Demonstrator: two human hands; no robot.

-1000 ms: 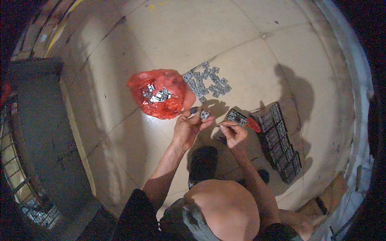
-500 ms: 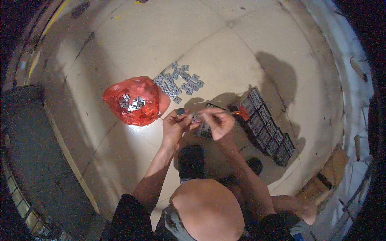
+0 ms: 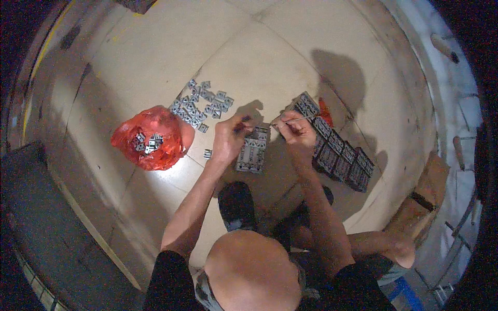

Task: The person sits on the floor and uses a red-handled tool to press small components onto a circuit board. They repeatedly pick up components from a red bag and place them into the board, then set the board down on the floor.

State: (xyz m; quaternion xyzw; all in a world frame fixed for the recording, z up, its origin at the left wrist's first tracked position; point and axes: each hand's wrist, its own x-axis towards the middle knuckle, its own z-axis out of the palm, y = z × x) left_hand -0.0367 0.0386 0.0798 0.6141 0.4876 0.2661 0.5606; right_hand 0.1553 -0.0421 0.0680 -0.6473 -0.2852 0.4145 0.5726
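My left hand (image 3: 230, 139) is curled over the far left corner of a grey rectangular block with rows of small slots and plates (image 3: 251, 154). Its fingertips lie in shadow, so what they pinch cannot be made out. My right hand (image 3: 297, 130) is closed on a thin metal rod (image 3: 300, 119), just right of the block's far end. Both hands are apart. One small grey plate (image 3: 207, 154) lies on the floor left of my left wrist. Farther off, several similar grey metal plates (image 3: 194, 106) are scattered in a loose heap.
A red plastic bag (image 3: 150, 155) holding more small plates lies at the left. At the right, a slanted row of stacked grey blocks (image 3: 334, 145) stands beside a red scrap (image 3: 325, 111). A dark board (image 3: 46, 207) lies far left, and a cardboard box (image 3: 420, 199) at the right.
My hands have drawn apart, the left toward the block's far left corner, the right off to the right with the rod. The block now shows between them. The whole view has shifted.
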